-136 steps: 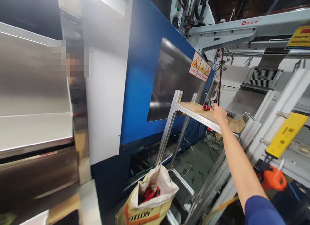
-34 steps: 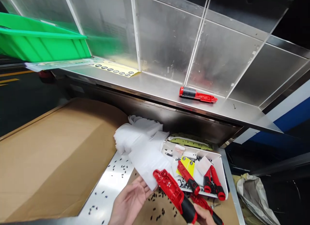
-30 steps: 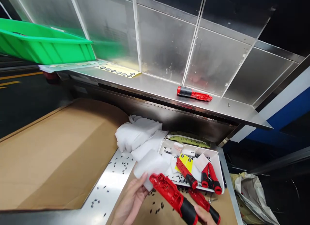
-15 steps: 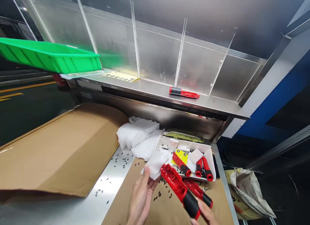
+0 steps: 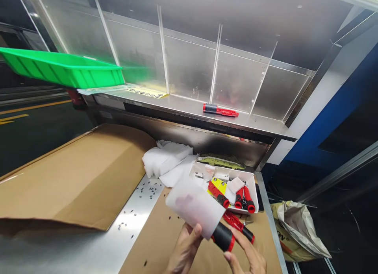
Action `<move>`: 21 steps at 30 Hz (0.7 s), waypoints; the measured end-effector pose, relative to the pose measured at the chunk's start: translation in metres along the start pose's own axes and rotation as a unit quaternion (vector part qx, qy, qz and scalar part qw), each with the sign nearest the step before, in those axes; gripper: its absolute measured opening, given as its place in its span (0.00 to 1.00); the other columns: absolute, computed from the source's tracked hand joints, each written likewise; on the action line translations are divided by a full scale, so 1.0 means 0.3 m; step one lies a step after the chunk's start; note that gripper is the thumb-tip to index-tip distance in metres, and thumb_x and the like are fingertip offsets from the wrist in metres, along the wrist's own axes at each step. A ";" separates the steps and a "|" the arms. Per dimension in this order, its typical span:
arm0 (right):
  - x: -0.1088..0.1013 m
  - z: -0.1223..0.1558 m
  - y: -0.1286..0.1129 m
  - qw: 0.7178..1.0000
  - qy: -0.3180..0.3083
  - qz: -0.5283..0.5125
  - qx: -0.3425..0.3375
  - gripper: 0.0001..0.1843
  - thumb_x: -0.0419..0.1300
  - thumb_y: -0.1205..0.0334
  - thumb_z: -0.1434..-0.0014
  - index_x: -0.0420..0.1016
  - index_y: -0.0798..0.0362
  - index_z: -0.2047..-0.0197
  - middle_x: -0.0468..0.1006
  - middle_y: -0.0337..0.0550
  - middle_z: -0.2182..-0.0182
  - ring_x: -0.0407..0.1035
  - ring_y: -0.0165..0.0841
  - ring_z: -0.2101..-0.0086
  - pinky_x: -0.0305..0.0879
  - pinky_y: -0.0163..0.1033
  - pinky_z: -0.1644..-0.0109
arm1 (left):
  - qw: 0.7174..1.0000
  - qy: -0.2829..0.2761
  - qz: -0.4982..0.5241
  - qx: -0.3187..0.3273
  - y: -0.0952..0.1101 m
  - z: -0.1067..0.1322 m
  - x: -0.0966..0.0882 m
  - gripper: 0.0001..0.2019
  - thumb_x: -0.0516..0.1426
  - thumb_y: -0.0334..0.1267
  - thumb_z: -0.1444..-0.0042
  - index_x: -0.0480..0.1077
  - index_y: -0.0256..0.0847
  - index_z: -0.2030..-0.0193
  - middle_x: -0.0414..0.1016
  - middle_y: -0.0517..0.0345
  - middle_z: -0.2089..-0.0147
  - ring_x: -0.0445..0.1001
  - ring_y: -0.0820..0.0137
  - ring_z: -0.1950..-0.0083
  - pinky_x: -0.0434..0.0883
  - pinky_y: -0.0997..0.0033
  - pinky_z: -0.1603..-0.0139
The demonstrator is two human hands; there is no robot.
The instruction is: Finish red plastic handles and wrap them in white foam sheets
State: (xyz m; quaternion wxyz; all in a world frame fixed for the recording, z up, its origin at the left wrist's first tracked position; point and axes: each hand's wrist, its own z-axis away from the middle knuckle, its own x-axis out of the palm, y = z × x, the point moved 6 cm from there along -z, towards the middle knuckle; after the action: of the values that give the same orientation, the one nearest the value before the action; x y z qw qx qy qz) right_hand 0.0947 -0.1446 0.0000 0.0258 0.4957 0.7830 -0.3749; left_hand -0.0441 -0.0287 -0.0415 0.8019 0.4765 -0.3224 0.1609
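My left hand (image 5: pixel 184 251) pinches the lower edge of a white foam sleeve (image 5: pixel 195 205) that covers most of a red and black tool handle (image 5: pixel 223 237). Only the handle's black grip and red end stick out at the bottom right. My right hand (image 5: pixel 246 259) holds that end from below with fingers curled. Both hands sit low in the picture, over a sheet of brown cardboard (image 5: pixel 165 242). A second red and black handle (image 5: pixel 238 226) lies on the cardboard just behind them.
A white tray (image 5: pixel 251 183) holds several red handles and yellow tags. A pile of white foam sleeves (image 5: pixel 163 160) lies left of it. A steel shelf (image 5: pixel 183 106) carries one red handle (image 5: pixel 220 110) and a green bin (image 5: pixel 62 69). A large cardboard sheet (image 5: pixel 73 175) lies left, a sack (image 5: pixel 298 230) right.
Earlier my right hand reached to a far rack; the view then turned to this bench. In the last second the white sleeve went from beside the red handle to over most of it.
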 end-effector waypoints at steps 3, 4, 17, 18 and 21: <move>0.001 -0.045 -0.043 0.999 -0.003 -0.007 -0.043 0.20 0.58 0.55 0.35 0.74 0.50 0.43 0.80 0.49 0.49 0.74 0.45 0.49 0.76 0.44 0.49 | 0.999 -0.034 -0.002 -0.008 -0.037 0.024 0.013 0.38 0.74 0.53 0.70 0.75 0.43 0.49 0.82 0.47 0.52 0.70 0.48 0.39 0.65 0.56 0.37; 0.002 -0.054 -0.054 0.999 -0.005 -0.007 -0.053 0.19 0.57 0.54 0.34 0.74 0.51 0.43 0.78 0.50 0.47 0.72 0.46 0.46 0.75 0.46 0.48 | 0.999 -0.041 -0.002 -0.002 -0.043 0.034 0.017 0.40 0.73 0.54 0.70 0.74 0.43 0.46 0.81 0.47 0.51 0.68 0.48 0.38 0.63 0.55 0.36; 0.107 -0.048 -0.110 0.971 -0.148 -0.072 -0.172 0.18 0.55 0.58 0.33 0.68 0.52 0.42 0.80 0.49 0.51 0.71 0.45 0.45 0.63 0.59 0.38 | 0.958 -0.212 0.117 -0.154 -0.130 0.205 0.034 0.38 0.66 0.65 0.64 0.77 0.39 0.50 0.80 0.43 0.51 0.69 0.45 0.39 0.61 0.50 0.39; 0.118 -0.036 -0.119 0.965 -0.169 -0.085 -0.181 0.19 0.55 0.57 0.34 0.69 0.52 0.42 0.81 0.49 0.52 0.71 0.46 0.45 0.61 0.61 0.37 | 0.954 -0.195 0.164 -0.159 -0.128 0.219 0.004 0.39 0.65 0.67 0.63 0.77 0.39 0.49 0.80 0.42 0.50 0.69 0.46 0.39 0.63 0.50 0.41; 0.156 0.015 -0.151 0.941 -0.232 -0.134 -0.204 0.18 0.53 0.54 0.33 0.71 0.49 0.43 0.81 0.48 0.53 0.70 0.47 0.45 0.53 0.66 0.34 | 0.940 -0.093 0.292 -0.147 -0.142 0.277 -0.121 0.37 0.64 0.64 0.58 0.74 0.38 0.48 0.80 0.42 0.52 0.73 0.48 0.43 0.68 0.50 0.46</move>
State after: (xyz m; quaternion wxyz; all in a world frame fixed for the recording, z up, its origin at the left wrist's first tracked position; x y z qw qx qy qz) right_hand 0.0335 -0.1223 0.0028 0.2570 0.2692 0.8743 -0.3116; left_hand -0.0772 -0.1201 -0.0660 0.7470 0.2513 -0.5409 0.2936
